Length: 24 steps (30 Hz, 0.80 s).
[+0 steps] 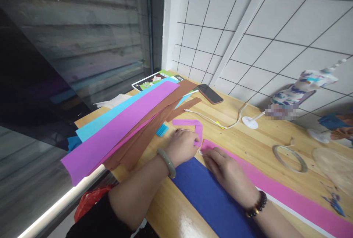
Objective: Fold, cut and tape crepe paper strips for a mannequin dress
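Observation:
My left hand [184, 145] is closed, its thumb and forefinger on the end of a narrow purple paper strip [187, 122] that bends at an angle on the table. Close by, my right hand [227, 166] pinches a small white curled strip end [200, 152] at the far end of a long pink paper strip [286, 188]. A white band runs along the near edge of the pink strip, partly under my right forearm. Under both wrists lies a wide dark blue sheet [209, 197]. What my fingertips grip is partly hidden.
Purple [124, 127], light blue and brown paper strips pile at the left. A phone [211, 94], a white cable [234, 124], a tape roll [290, 159] and a small painted mannequin [300, 87] are farther back. A small blue block [162, 130] sits beside my left hand.

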### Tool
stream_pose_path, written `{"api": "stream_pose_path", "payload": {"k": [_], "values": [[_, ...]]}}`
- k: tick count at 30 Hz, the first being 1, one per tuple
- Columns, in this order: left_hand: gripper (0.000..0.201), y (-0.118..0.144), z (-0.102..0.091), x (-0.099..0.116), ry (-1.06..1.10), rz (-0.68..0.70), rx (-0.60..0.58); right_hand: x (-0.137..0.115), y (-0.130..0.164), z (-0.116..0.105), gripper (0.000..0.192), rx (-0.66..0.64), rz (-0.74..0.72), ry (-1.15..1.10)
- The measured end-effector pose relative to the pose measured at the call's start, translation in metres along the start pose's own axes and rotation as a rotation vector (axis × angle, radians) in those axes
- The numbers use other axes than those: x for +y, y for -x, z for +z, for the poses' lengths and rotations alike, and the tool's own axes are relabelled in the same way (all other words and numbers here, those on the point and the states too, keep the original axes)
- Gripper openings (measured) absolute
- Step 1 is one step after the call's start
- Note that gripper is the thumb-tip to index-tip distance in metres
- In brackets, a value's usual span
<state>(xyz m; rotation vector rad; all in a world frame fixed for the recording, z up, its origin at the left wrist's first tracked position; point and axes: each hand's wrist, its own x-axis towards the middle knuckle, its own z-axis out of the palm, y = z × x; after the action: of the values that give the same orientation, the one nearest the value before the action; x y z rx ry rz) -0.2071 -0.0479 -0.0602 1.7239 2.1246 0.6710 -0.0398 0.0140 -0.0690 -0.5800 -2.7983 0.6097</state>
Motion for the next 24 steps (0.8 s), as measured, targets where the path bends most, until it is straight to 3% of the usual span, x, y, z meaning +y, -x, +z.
{"api": "stream_pose_path", "payload": {"k": [6,24], "values": [[0.022,-0.0010,0.0019,-0.0025,0.029,0.026,0.011,0.0011,-0.0021,0.0045,0.027,-0.036,-0.046,0.126],[0.019,-0.0005,-0.0034,0.0021,0.044,-0.019,-0.038,-0.0002,-0.0006,0.0023,0.027,-0.009,0.008,0.116]]}}
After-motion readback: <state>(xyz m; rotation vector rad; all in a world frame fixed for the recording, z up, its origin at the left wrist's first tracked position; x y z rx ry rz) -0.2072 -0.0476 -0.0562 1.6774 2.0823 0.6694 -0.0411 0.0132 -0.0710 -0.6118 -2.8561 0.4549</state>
